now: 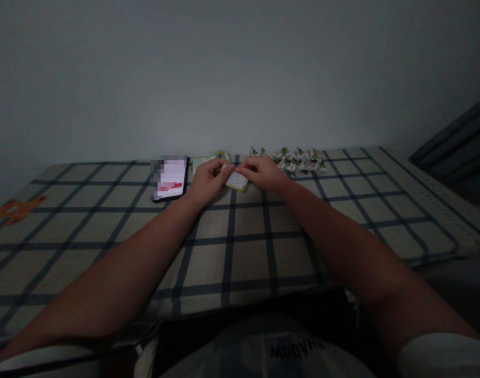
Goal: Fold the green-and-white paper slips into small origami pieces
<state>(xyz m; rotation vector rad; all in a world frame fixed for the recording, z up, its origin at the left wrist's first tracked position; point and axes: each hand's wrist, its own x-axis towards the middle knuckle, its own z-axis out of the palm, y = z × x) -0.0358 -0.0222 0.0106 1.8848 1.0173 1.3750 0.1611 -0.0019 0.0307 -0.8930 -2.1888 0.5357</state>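
Observation:
A small printed paper [237, 181] with lines of text and a yellowish-green edge lies between my two hands, just above the checked cloth. My left hand [210, 181] pinches its left side with thumb and fingers. At its upper right, my right hand [263, 170] has its fingertips closed on the edge. Behind my left hand are more colourful printed sheets [202, 161], partly covered by it. Several small folded paper pieces [300, 160] with pointed tips stand in rows just beyond and to the right of my right hand.
A phone [171, 178] with a lit, partly blurred screen lies left of my left hand. The table carries a checked cloth [247, 252]. An orange flat shape [17, 210] is at the far left. A plain wall [240, 79] rises behind the table.

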